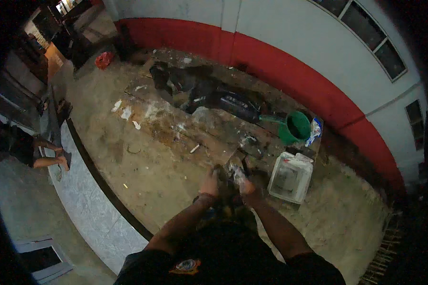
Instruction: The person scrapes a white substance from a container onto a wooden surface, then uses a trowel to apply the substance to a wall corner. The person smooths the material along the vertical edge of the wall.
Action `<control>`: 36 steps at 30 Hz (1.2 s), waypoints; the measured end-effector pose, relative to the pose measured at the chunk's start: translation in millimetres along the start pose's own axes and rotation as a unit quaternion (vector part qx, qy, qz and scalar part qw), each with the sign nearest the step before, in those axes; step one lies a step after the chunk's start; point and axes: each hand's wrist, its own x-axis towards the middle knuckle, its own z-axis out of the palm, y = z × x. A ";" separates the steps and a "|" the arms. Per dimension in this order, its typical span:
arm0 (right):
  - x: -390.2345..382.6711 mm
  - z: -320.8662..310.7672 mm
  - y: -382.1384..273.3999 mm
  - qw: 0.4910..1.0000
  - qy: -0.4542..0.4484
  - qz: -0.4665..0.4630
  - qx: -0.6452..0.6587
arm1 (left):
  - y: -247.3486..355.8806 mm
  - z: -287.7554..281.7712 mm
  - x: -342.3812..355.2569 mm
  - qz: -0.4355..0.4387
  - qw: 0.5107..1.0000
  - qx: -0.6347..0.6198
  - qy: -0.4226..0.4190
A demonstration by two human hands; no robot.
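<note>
My left hand (210, 183) and my right hand (245, 186) are close together in front of my body, over the near edge of a stained low board (159, 126). The fingers of both curl round something small and dark with pale patches, too dim to make out; white residue coats my right fingers. A small white stick (194, 148) lies on the board beyond my left hand. A clear plastic tub with a whitish rim (290, 178) sits to the right of my right hand.
A long black piece (228, 102), a green dipper (297, 128) and a crumpled white-blue packet (314, 130) lie along the red-and-white wall (342, 95). A red bag (104, 60) rests at upper left. A person's bare legs (50, 161) are by the tiled ledge (90, 190) at left.
</note>
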 end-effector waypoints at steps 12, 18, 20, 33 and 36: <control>18.9 -19.3 -3.2 0.993 -0.073 0.096 0.009 | 10.0 -7.8 3.1 0.049 0.994 0.028 0.094; 18.1 -10.7 -3.5 0.985 -0.139 0.095 0.023 | 5.9 -9.0 5.9 -0.004 1.000 0.006 -0.008; 21.9 -7.1 -3.9 0.978 -0.174 0.116 0.010 | 4.3 -9.7 6.7 0.018 1.000 0.019 0.004; 60.6 -83.8 -15.2 0.985 -0.042 0.152 0.069 | -0.2 1.5 14.8 0.067 0.997 0.032 0.010; 30.1 -124.8 -29.1 0.980 -0.003 0.142 0.138 | 2.1 16.5 14.0 0.062 0.997 -0.018 0.030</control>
